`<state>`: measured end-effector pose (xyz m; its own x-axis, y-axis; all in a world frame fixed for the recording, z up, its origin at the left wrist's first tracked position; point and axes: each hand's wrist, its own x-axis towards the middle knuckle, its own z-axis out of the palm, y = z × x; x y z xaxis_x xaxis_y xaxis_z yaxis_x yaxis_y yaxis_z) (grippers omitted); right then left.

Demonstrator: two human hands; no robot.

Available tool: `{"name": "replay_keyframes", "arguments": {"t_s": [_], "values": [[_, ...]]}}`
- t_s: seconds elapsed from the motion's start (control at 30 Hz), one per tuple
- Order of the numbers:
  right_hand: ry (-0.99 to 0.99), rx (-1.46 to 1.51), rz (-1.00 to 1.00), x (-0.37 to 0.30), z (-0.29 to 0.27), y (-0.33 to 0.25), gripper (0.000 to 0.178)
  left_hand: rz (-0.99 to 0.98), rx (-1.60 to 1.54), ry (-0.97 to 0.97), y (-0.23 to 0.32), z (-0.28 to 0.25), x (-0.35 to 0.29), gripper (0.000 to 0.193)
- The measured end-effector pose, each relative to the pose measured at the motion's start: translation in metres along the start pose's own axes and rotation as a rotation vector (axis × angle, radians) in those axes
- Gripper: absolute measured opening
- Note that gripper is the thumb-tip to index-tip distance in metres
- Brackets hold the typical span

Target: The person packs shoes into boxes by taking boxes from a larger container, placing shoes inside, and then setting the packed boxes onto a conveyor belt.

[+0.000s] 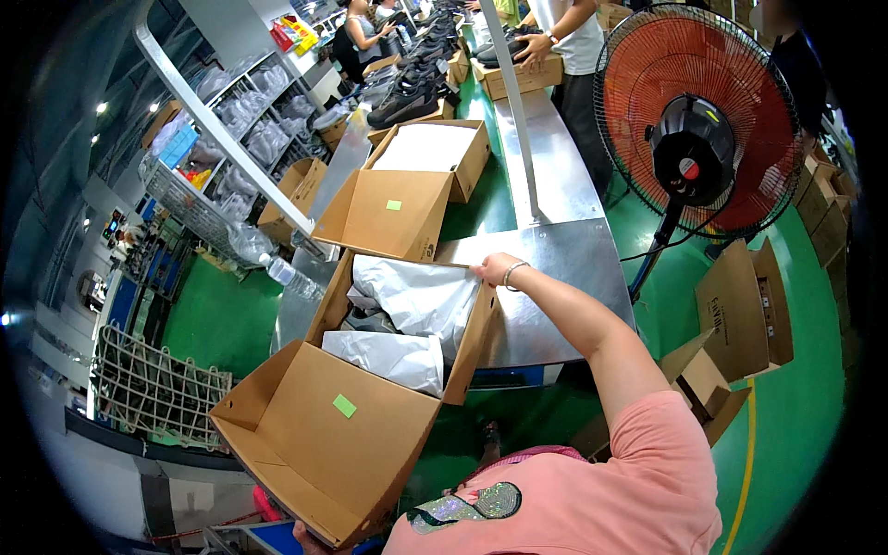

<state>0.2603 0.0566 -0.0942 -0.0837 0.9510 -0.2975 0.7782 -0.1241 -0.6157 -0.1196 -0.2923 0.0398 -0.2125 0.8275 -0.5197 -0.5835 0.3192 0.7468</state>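
Observation:
An open brown cardboard shoe box lies tilted in front of me, its hinged lid folded back toward me with a small green sticker on it. White tissue paper fills much of the box, and a dark grey shoe shows partly between the sheets. My right hand, with a bracelet at the wrist, grips the box's far right corner. At the lid's near edge my left hand is closed on the cardboard, mostly hidden below it.
Another open shoe box stands just beyond, on the metal conveyor table. A clear plastic bottle lies left. The large orange fan stands right, near floor cartons. Black shoes and other people are farther back.

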Motion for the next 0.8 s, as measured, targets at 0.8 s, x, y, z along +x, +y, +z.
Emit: {"name": "replay_keyframes", "arguments": {"t_s": [0.8], "values": [[1.187,0.301,-1.504,-0.389,-0.162,-0.085,0.036,0.014,0.05,-0.389,-0.039,-0.025,0.019,0.085]]}}
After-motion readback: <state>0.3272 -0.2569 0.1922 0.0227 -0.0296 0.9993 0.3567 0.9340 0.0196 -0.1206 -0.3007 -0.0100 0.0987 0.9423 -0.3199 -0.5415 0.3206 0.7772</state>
